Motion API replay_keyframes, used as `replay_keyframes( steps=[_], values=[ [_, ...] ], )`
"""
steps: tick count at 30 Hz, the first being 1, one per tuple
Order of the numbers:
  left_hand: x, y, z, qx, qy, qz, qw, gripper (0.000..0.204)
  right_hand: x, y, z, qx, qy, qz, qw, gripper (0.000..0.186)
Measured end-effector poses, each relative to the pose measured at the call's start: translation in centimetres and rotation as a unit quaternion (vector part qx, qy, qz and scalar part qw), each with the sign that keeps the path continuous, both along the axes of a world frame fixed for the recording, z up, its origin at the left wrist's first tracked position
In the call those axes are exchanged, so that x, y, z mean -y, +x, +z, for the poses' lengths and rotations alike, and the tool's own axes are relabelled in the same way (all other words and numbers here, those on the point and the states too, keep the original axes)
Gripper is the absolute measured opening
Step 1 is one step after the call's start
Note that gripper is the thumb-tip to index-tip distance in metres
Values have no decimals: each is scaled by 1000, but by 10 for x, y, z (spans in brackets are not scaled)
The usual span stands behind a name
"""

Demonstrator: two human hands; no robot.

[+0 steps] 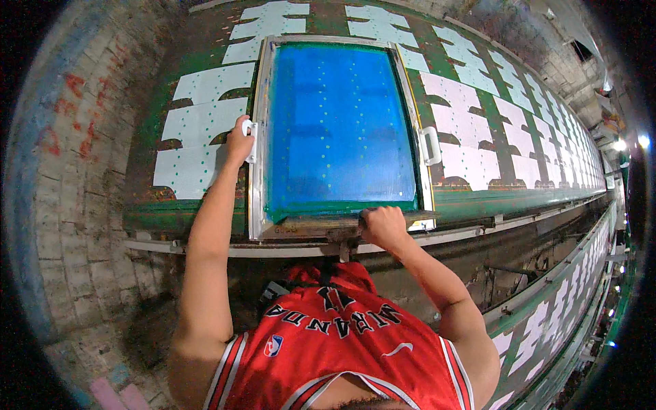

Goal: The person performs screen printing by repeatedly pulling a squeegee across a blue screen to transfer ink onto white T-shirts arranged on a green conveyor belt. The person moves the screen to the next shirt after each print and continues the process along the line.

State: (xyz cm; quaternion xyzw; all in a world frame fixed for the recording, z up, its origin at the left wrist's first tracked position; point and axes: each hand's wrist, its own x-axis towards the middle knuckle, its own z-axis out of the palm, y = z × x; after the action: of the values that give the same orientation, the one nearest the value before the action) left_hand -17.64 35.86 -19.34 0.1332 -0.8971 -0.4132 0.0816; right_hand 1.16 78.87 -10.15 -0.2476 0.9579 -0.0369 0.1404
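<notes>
A screen printing frame (261,82) with blue mesh and several pale dots in rows lies flat on a long green table (471,201). My left hand (240,142) is closed round the white handle (253,147) on the frame's left side. At the near end of the mesh, my right hand (385,227) grips a wooden squeegee (311,223) lying crosswise, its fingers wrapped over the top. Green ink (321,206) lines the mesh's near edge beside the squeegee. A second white handle (431,146), on the frame's right side, is untouched.
White cut fabric pieces (201,133) with green dots lie left of the frame, and pale pieces (458,126) run in rows to the right. A metal rail (444,239) follows the table's near edge. Another table with pieces (547,328) stands lower right. A block wall (68,205) rises left.
</notes>
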Motion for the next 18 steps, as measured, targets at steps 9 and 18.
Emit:
replay_keyframes(
  steps=[9, 18],
  values=[
    [-6, 0, 12, 31, 9, 10, 999, 65, -7, 10, -48, -227, -124, 53, 964, 36],
    [-11, 4, 24, 78, -4, 16, 997, 69, 12, -113, -44, -184, -81, 47, 979, 18]
  ],
)
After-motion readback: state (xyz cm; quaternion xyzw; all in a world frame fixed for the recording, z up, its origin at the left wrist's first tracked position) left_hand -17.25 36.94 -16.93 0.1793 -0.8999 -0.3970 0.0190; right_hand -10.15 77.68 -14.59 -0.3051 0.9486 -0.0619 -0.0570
